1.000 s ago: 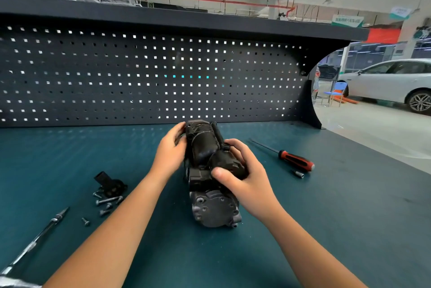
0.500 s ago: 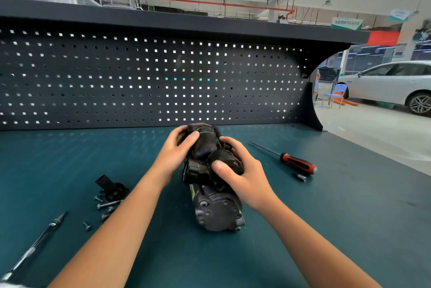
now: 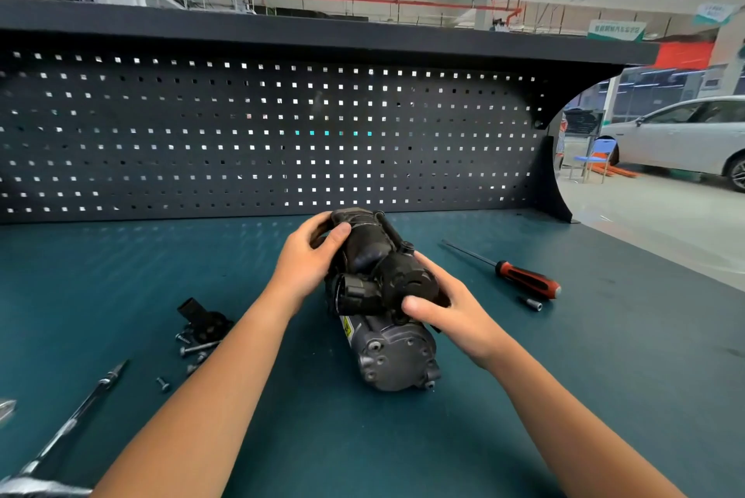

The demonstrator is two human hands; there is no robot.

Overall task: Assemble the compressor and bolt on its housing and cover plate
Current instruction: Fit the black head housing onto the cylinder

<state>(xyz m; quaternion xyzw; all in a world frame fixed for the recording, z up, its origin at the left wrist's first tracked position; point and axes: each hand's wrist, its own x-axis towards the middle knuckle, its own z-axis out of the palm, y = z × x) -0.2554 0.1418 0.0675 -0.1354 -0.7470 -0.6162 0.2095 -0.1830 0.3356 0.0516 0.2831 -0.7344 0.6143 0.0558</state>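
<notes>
My left hand (image 3: 306,255) has shifted to grip the twelve-o'clock end of the bulky black plastic housing (image 3: 371,259); my right hand (image 3: 451,312) clasps its six-o'clock end. It lies on the grey cast-metal compressor (image 3: 395,356), dead centre, so bolting looks next.

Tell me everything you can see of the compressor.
The compressor is a stubby, dark, roughly cylindrical unit lying on its side on the teal bench, long axis pointing away from the camera. Its near end looks like grey cast metal with several bolt holes. Black housing parts sit on top, and a small yellow label shows on one flank. The left hand grips the far end, the right hand a round black part.
</notes>
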